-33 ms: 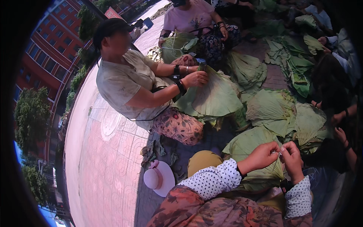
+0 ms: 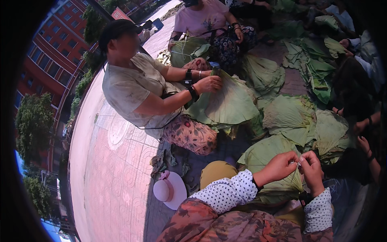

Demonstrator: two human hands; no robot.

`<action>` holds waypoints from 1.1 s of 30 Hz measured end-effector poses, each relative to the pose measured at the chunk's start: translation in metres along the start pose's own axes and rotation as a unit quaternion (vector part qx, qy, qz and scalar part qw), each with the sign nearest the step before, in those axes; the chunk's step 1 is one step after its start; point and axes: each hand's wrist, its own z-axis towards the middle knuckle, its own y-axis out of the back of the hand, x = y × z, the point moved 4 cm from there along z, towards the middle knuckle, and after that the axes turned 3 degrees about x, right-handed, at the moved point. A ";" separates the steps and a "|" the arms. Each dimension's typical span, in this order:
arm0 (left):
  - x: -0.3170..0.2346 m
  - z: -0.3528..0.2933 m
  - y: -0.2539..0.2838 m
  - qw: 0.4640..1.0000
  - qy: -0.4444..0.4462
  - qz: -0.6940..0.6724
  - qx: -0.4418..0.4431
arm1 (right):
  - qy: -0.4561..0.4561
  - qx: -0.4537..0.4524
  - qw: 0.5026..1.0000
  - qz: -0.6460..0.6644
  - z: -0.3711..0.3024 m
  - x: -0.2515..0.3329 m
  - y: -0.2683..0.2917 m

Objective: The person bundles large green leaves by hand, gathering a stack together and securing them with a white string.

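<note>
Above a large dried green leaf (image 2: 266, 151), my left hand (image 2: 281, 164) and my right hand (image 2: 312, 168) meet with their fingertips pinched together. A small bit of thin white strand (image 2: 298, 163) shows between the fingers; most of it is hidden. Under my wrists the leaf narrows into gathered folds (image 2: 296, 183). Both of my sleeves are white with dark dots, and patterned reddish cloth (image 2: 242, 226) covers my lap.
Leaf stacks (image 2: 288, 117) lie ahead. A co-worker (image 2: 137, 88) at front left holds a broad leaf (image 2: 231, 101); another person (image 2: 201, 20) sits beyond. Other people's hands (image 2: 363, 143) are at right. A pale pink hat (image 2: 169, 189) and a mustard-coloured rounded thing (image 2: 217, 171) lie left of my arm.
</note>
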 end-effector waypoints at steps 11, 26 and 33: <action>0.017 0.008 0.009 0.986 0.069 -0.146 -0.048 | 0.034 0.024 0.999 0.012 0.006 0.005 -0.012; 0.020 0.009 0.001 0.988 0.075 -0.123 -0.051 | 0.075 -0.033 0.992 -0.100 0.000 0.023 -0.009; 0.019 0.009 -0.001 0.988 0.091 -0.119 -0.025 | 0.071 0.013 0.993 -0.098 -0.003 0.014 -0.001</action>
